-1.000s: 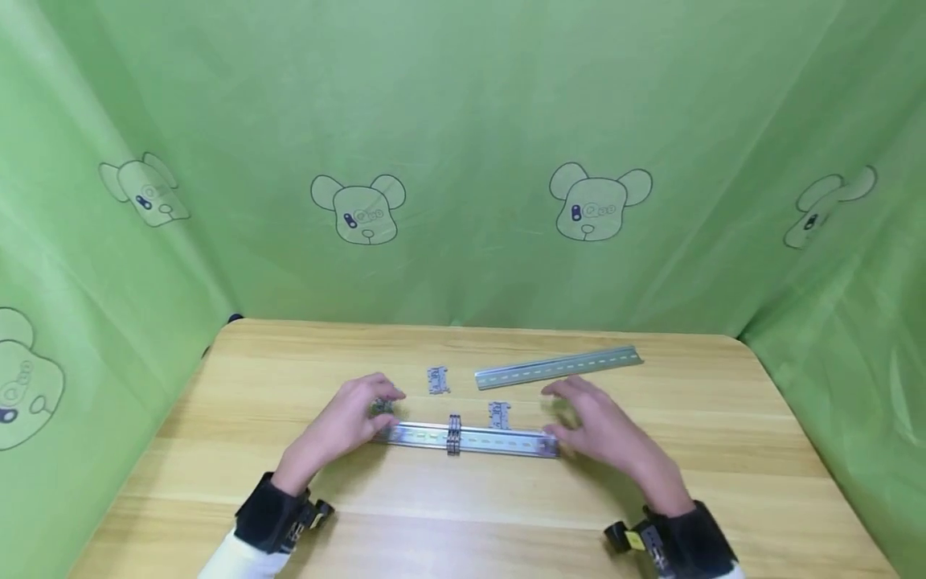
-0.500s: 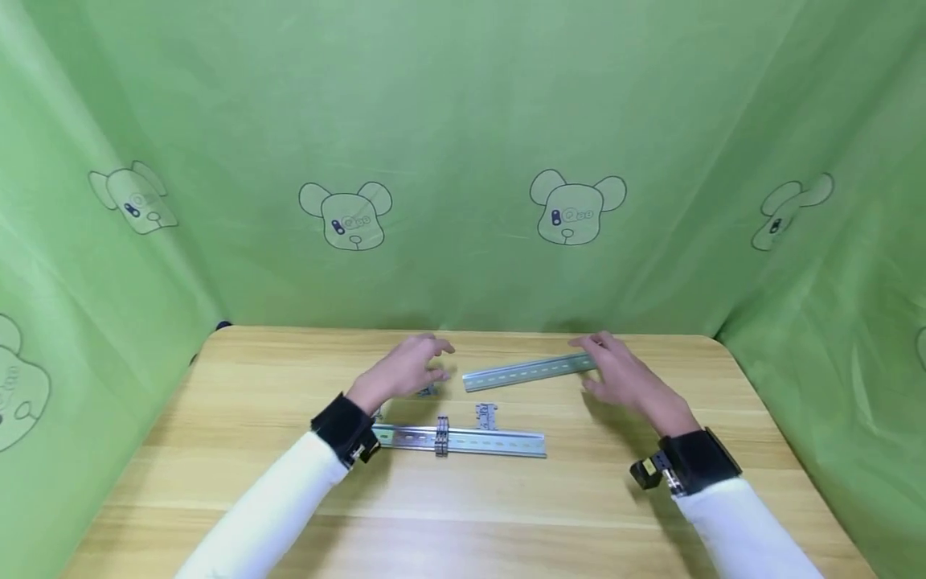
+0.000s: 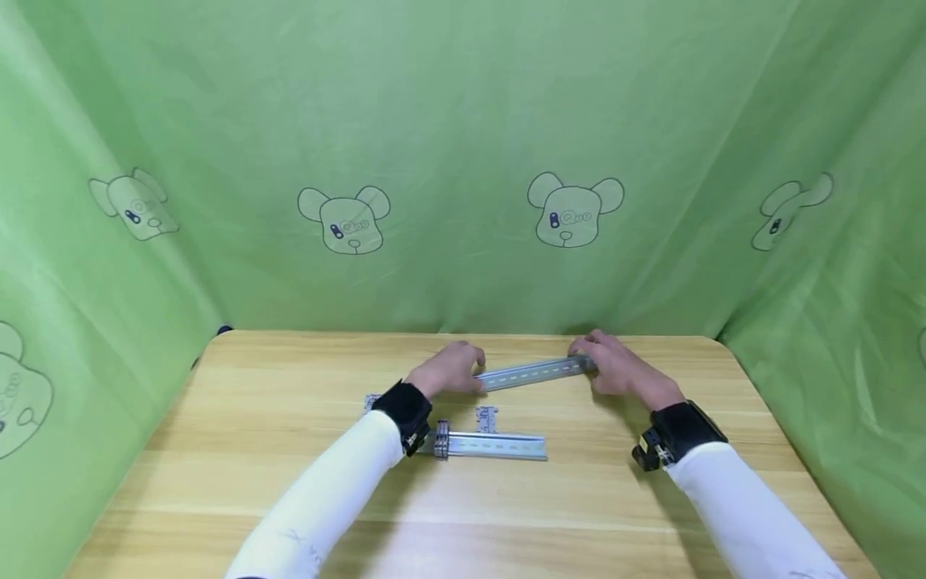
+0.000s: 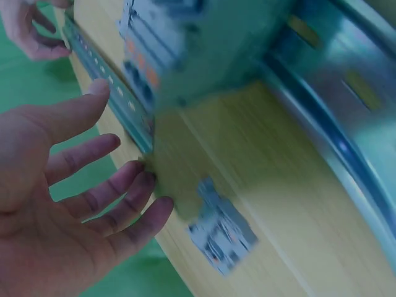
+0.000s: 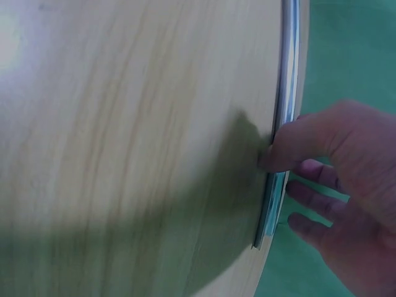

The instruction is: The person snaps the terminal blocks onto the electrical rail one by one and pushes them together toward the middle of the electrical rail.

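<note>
A slotted metal DIN rail lies slanted near the table's back edge. My right hand pinches its right part, thumb on the near side and fingers behind, as the right wrist view shows on the rail. At its left end my left hand hovers with fingers loosely spread; in the left wrist view the left hand has thumb and fingers apart around that end. A second DIN rail lies in front, bearing a narrow cluster of terminal blocks; my left forearm hides its left part.
A loose grey terminal block lies just behind the front rail. Another small grey piece shows partly beside my left wristband. Green curtains stand behind and at both sides of the wooden table.
Both hands have left the front rail and moved to the back one. The right hand reached its right part first; the left has since moved right to its left end.
</note>
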`<state>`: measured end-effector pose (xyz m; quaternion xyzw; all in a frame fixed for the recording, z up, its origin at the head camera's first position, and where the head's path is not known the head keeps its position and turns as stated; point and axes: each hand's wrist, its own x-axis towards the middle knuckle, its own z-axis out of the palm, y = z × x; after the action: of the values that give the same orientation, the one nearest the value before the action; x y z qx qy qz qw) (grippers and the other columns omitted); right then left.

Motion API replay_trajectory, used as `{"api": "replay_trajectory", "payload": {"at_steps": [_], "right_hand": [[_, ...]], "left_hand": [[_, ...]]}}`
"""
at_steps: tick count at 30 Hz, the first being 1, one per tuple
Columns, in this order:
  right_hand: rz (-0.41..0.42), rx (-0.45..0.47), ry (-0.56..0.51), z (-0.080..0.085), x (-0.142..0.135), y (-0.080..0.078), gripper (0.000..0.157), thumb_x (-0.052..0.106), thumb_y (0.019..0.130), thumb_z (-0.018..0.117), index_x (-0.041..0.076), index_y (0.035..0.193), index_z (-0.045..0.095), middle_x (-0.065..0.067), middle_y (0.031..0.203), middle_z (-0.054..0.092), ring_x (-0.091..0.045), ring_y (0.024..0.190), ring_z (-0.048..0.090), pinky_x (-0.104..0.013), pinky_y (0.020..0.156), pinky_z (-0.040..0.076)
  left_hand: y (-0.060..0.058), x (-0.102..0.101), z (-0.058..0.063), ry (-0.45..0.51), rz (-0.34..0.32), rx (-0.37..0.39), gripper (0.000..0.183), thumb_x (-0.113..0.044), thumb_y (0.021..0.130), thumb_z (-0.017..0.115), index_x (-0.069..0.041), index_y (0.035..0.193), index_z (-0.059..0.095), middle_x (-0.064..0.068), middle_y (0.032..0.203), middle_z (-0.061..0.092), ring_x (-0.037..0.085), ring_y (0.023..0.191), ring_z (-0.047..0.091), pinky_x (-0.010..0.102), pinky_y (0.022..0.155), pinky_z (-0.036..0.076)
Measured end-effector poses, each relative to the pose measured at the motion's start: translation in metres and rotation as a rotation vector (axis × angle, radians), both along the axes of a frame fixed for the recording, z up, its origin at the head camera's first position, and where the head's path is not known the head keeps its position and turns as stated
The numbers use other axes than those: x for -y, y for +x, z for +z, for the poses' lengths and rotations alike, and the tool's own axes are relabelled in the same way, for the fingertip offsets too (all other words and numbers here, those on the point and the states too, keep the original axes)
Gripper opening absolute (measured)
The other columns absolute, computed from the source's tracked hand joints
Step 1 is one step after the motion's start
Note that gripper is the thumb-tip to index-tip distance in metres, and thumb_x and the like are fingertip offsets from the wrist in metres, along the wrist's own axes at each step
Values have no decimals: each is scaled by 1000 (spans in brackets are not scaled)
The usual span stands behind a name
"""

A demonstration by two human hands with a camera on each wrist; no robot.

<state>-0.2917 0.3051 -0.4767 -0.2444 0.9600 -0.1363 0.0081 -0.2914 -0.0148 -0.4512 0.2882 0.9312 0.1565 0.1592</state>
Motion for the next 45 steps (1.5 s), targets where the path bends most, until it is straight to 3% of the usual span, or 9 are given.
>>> {"api": "replay_trajectory", "payload": {"at_steps": [8,15,19,24,29,34,38,45], "right_hand": [[12,14,-9,-3,3,-4,54,-14,58,67,6,108,67,-20,106,59,-35,94,55,-57,84,52],[22,1,51,-4,3,-3,49,-8,59,71,6,106,65,-14,98,58,-28,85,54,-45,73,54],[40,14,63,2,9,1,48,-4,60,72,7,106,64,-13,97,59,-25,81,54,-41,69,54],[42,32,46,18,19,11,49,0,65,75,6,112,64,-16,104,60,-27,85,58,-44,72,57],[63,18,40,41,28,27,47,5,71,77,5,116,64,-15,104,60,-27,85,59,-43,70,58],[107,-31,35,61,40,47,42,7,72,77,5,113,65,-11,97,61,-20,78,58,-35,65,57],[139,-53,48,71,52,66,41,9,73,77,8,112,66,-9,97,61,-19,79,59,-33,65,58],[186,-85,25,82,76,102,42,17,74,76,11,114,65,-6,100,61,-19,83,59,-32,68,57]], "left_hand": [[3,-27,-8,-66,-41,-107,40,-30,83,76,-7,115,66,1,102,64,16,93,55,31,84,53],[-1,-29,-13,-67,-66,-161,34,-19,85,74,-7,115,66,4,108,68,18,97,60,31,88,53],[-4,-18,-14,-44,-80,-175,33,-18,83,75,-7,113,68,5,111,69,19,100,62,32,90,53],[-9,-2,-7,-9,-78,-171,32,-17,81,75,-8,112,69,5,113,69,20,101,62,33,91,53],[-7,16,13,41,-91,-180,29,-15,80,76,-9,108,72,6,110,70,20,97,63,33,87,55],[10,34,35,70,-160,-228,21,-13,81,77,-10,102,74,5,104,71,20,93,64,31,84,56],[28,52,45,69,-218,-303,18,-15,82,77,-11,100,75,4,102,70,17,90,62,28,82,55],[71,88,62,112,-217,-338,14,-13,82,76,-12,96,75,5,98,68,14,80,63,20,70,55]]}}
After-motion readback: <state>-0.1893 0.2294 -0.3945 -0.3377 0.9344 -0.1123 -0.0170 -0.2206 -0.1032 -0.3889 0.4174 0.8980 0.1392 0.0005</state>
